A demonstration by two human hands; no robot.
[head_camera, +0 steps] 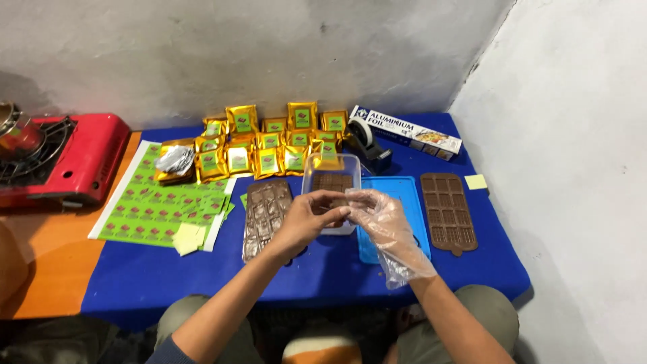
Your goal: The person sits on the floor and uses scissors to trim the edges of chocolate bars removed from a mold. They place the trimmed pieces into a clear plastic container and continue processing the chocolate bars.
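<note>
Knees, forearms nearest. Left hand [306, 219] bare, right hand [384, 219] in clear plastic glove; fingers [337, 212] of both pinching small brown chocolate piece [339, 201] between them, over clear plastic container [330, 178]. Left nearer. Piece's long axis unclear. Chocolate-filled mould [266, 216] just left of fingers on blue tabletop [135, 276].

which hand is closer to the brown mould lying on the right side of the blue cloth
The right hand, in a clear plastic glove. It is over the blue mat, just left of the brown mould. The bare left hand is farther left, beyond the clear container.
</note>
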